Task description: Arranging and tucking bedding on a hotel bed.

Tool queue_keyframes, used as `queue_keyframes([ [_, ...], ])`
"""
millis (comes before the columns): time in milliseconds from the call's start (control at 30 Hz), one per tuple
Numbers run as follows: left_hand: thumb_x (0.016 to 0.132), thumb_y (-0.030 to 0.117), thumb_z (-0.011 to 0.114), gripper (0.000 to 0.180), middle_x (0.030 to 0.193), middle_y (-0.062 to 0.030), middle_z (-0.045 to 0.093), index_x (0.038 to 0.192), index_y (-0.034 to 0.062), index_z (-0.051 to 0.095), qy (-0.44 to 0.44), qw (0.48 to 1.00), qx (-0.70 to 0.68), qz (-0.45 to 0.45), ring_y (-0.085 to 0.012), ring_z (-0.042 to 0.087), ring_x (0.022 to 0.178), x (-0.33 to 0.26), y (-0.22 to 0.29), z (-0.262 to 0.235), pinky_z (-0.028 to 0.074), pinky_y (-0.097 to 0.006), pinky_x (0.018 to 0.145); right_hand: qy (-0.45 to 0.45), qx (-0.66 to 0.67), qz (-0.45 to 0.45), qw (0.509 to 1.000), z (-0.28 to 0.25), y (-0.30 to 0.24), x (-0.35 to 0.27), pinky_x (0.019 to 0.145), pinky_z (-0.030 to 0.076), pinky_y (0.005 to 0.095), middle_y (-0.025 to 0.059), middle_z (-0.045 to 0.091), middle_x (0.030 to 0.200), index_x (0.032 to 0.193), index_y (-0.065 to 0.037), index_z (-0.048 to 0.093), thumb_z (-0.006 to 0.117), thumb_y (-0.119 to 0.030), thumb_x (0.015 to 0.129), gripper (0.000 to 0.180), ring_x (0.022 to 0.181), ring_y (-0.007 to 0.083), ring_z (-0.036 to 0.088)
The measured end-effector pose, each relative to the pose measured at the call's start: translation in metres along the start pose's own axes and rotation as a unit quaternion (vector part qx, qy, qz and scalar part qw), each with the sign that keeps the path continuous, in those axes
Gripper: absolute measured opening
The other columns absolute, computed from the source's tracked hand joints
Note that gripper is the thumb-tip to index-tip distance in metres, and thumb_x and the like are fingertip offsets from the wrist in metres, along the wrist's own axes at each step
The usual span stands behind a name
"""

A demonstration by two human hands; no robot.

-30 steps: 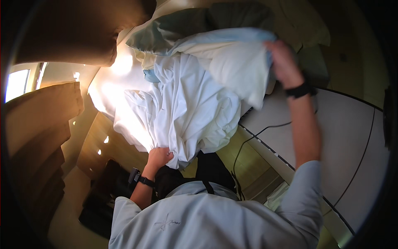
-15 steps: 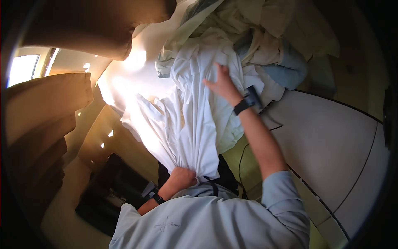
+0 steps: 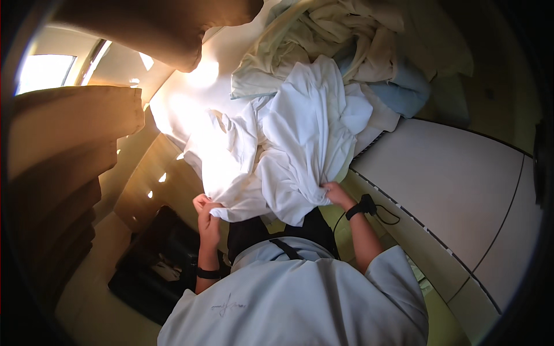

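two hands: both grip the lower edge of one white sheet (image 3: 288, 150), close in front of the person's body.
far left: brown curtains (image 3: 63, 150) hang in folds beside a bright window (image 3: 40, 72).
floor, lower left: a black bag (image 3: 153, 268) lies open on the floor below the left forearm.
left hand (image 3: 206, 214): fingers clenched on a bunched corner of the sheet, wrist bent up, a dark band on the wrist.
sheet: hangs crumpled from the pile above down to the hands; its left part glows in sunlight, its middle folds are in shade.
right hand (image 3: 336, 194): fingers pinched shut on the sheet's hem, just beside the big central fold; a black watch (image 3: 359, 207) sits on that wrist with a thin cord trailing from it.
pile behind: cream bedding (image 3: 329, 40) and a pale blue pillow (image 3: 404, 92) are heaped at the top, touching the sheet's upper end.
right side: a bare white mattress (image 3: 450, 179) with dark piping runs off to the right.
step in hand: by my reading, finding and gathering the sheet's edge, with the cloth still tangled.
next move calls for: likely drawing the two hands apart along the hem to pull it taut and free it from the pile, without dragging the cream bedding along.
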State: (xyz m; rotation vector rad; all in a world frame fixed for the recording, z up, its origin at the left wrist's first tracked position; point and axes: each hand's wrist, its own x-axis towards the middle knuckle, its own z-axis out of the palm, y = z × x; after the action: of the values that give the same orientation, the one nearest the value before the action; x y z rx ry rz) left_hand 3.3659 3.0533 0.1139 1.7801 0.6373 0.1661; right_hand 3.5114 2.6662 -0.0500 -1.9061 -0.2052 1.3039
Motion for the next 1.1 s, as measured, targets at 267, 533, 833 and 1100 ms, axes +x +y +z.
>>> queue_keyframes([
  [267,0.089,0.021,0.056,0.019,0.113,-0.0133,0.045,0.077,0.0063,0.053,-0.104,0.940,-0.317,-0.068,-0.0240,0.046,0.103,-0.038,0.075,0.012,0.035,-0.035,0.091,-0.016,-0.214,-0.129,0.968,0.072,-0.065,0.020,0.080,0.047,0.0415,0.0237,0.063,0.095,0.103,-0.004,0.065,0.060,-0.037,0.077,0.042,0.091,0.0382,0.060],
  [533,0.092,0.018,0.049,0.019,0.122,-0.0157,0.042,0.082,0.0042,0.058,-0.381,0.883,-0.274,0.020,-0.0262,0.047,0.100,-0.078,0.165,0.046,0.035,-0.035,0.091,-0.055,0.122,-0.252,0.958,0.097,-0.229,0.040,0.084,0.046,0.0405,0.0258,0.059,0.107,0.104,-0.003,0.062,0.057,-0.030,0.083,0.034,0.098,0.0349,0.059],
  [833,0.088,0.011,0.054,0.027,0.077,-0.0171,0.049,0.065,0.0095,0.041,0.076,0.881,-0.396,0.248,-0.0260,0.053,0.072,-0.113,0.219,-0.067,0.049,-0.035,0.062,-0.123,0.195,-0.316,0.920,0.123,-0.275,0.021,0.093,0.042,0.0380,0.0259,0.058,0.112,0.113,0.000,0.057,0.059,-0.029,0.083,0.042,0.108,0.0330,0.055],
  [1100,0.087,0.009,0.056,0.018,0.082,-0.0145,0.050,0.072,0.0098,0.048,-0.195,0.803,-0.506,0.247,-0.0248,0.053,0.059,-0.105,0.219,-0.123,0.049,-0.036,0.058,0.394,-0.249,-0.303,0.831,0.047,-0.269,-0.024,0.082,0.046,0.0398,0.0195,0.064,0.089,0.095,-0.005,0.062,0.072,-0.024,0.068,0.035,0.091,0.0332,0.061],
])
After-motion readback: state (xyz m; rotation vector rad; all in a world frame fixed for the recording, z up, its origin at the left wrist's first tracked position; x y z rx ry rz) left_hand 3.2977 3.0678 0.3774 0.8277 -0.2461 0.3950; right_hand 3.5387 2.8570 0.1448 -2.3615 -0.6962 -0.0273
